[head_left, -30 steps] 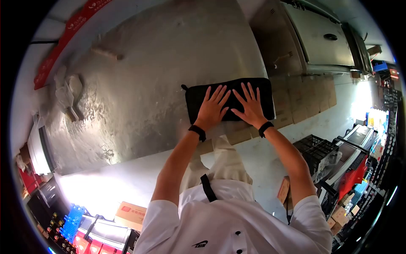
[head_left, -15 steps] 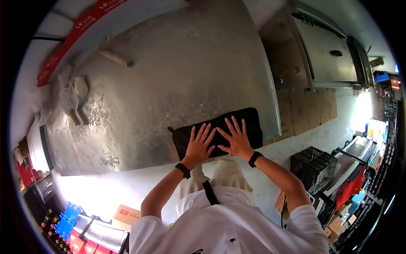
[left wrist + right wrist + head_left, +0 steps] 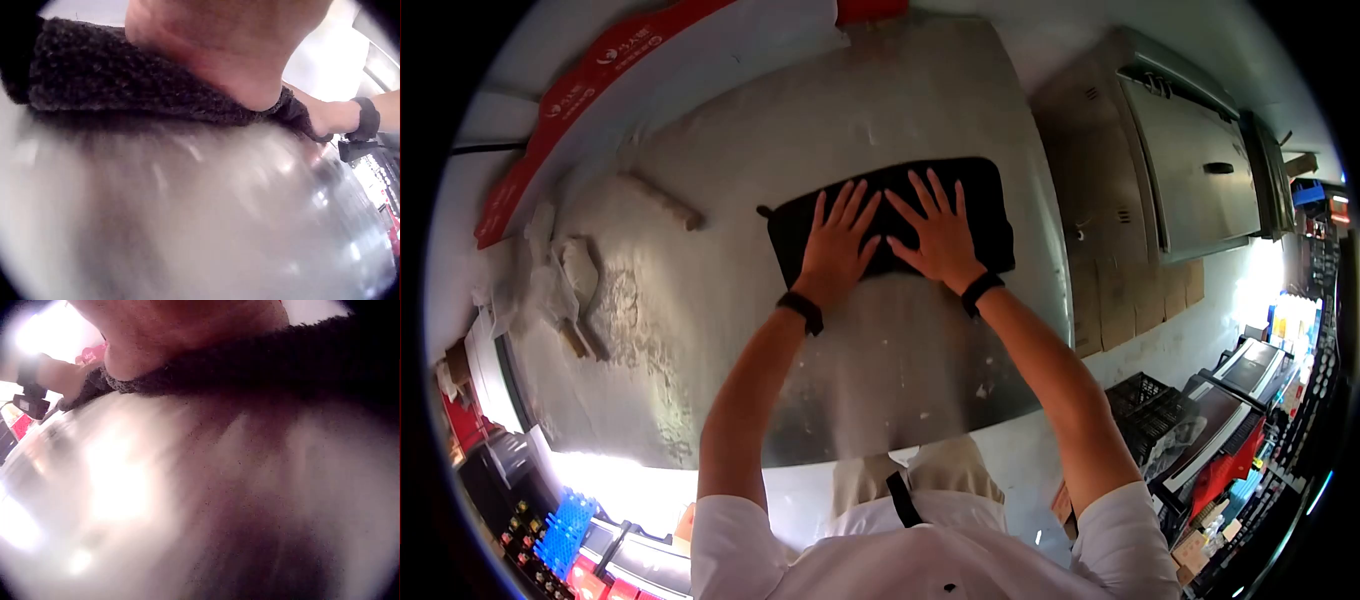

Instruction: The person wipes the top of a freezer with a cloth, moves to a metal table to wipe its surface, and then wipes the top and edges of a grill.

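A folded dark cloth with a fuzzy, towel-like pile (image 3: 990, 215) lies flat on the metal tabletop (image 3: 880, 110), a small loop sticking out at its left corner. My left hand (image 3: 835, 245) presses on its left half, fingers straight and pointing away from me. Beside it my right hand (image 3: 940, 235) presses on the middle and right part, fingers spread. In the left wrist view the heel of the left hand (image 3: 231, 56) bears on the cloth's thick folded edge (image 3: 125, 78). The right wrist view has the right palm (image 3: 175, 337) on the same edge. A wet-looking streak runs from the cloth towards me.
A rolling pin (image 3: 662, 200) lies at the table's far left, near plastic-wrapped tools (image 3: 570, 280). A steel cabinet (image 3: 1190, 170) stands to the right. A black crate (image 3: 1145, 410) sits on the floor at lower right. Whitish residue marks the table's left part.
Both hands first drew the cloth towards the near table edge, then pushed it away again, further onto the tabletop. The fingers stay spread flat on it throughout; the head view has shifted too.
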Motion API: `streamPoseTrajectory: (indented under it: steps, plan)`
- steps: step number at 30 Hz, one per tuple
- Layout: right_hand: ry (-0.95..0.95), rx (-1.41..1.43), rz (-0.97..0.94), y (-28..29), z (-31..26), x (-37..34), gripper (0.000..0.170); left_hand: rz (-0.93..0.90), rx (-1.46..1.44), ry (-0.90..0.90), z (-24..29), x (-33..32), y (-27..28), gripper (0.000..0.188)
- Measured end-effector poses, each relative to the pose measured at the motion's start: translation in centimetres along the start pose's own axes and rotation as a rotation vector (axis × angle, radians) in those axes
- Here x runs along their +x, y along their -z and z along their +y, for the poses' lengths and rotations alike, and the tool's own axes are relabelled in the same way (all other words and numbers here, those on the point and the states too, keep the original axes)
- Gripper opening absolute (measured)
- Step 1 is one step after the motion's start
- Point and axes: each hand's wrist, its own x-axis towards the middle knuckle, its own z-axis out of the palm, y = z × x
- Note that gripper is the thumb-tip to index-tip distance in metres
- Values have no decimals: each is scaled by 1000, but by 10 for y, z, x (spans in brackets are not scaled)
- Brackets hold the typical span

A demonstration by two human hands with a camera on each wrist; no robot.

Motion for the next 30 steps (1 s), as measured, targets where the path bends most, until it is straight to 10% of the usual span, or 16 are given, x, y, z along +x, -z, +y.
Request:
streamPoseTrajectory:
  steps: [18, 23, 30]
  plan:
    - [54, -218, 217, -54, 122, 227, 65, 300, 114, -70, -151, 216, -32, 55]
    - [3, -171, 10, -28, 110, 228, 69, 392, 182, -156, -158, 225, -30, 54]
    - [-47, -219, 34, -36, 104, 220, 65, 133, 380, 41, -132, 211, -29, 57]
